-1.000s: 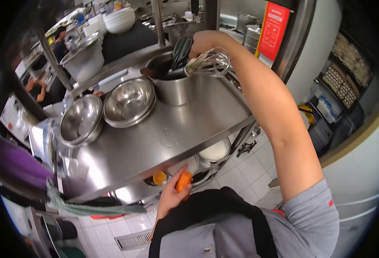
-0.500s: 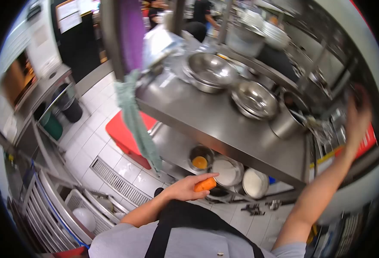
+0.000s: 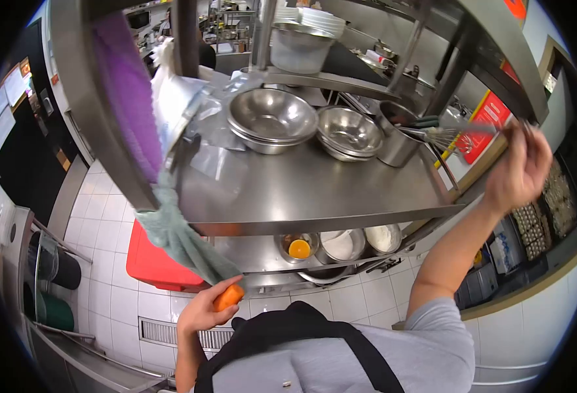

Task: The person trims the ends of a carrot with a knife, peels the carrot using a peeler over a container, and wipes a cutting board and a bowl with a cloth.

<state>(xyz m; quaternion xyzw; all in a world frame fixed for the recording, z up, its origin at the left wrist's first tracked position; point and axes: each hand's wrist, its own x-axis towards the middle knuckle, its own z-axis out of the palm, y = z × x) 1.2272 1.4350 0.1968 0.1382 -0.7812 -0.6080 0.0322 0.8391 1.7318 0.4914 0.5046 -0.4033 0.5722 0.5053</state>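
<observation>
Green cloth [image 3: 165,219], one, knotted at the left front corner of the counter [image 3: 288,196], its end hanging below. Left hand [image 3: 202,314], lower than the front edge, near that corner; fingers wrapped around a carrot piece [image 3: 228,299]. Wider steel bowls [image 3: 269,121], nested, toward the rear edge, left of centre. Smaller steel bowls [image 3: 349,133], nested, just beside them. Steel pot [image 3: 396,152], one, upright, near the right rear corner; wire whisk [image 3: 440,137] leaning out over its rim. Slim tool [image 3: 475,128], blurred, kind unreadable, past the right edge. Right hand [image 3: 523,171], farther out, fingers grasping that tool's end.
</observation>
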